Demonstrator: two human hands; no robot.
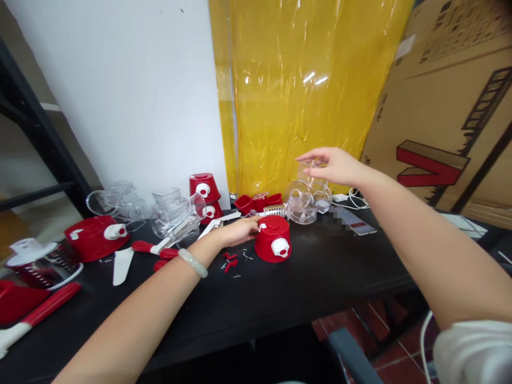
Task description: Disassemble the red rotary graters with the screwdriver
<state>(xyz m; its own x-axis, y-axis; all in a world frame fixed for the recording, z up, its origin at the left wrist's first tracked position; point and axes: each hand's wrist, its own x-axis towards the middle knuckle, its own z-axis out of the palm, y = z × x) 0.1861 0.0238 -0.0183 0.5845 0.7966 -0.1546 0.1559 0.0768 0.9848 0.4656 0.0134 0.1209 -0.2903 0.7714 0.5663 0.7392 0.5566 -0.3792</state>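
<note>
My left hand (242,230), with a pale bangle at its wrist, has its fingertips against the left side of a red plastic base (272,242). This base stands on the black table and has a white knob at its front. Higher up to the right, my right hand (330,166) is at the top of a clear plastic housing (301,201); its fingers and thumb are apart around the upper part. Whether they press on the plastic is hard to see. Small red pieces (230,261) and metal pins (247,255) lie left of the base.
Two stacked red bases (205,186), more clear housings (170,210), a large red base (96,240) and red-and-white handles (158,248) fill the left. A drum grater (44,266) stands far left. Right are a phone (362,226), white cable (358,200) and cardboard box (444,117).
</note>
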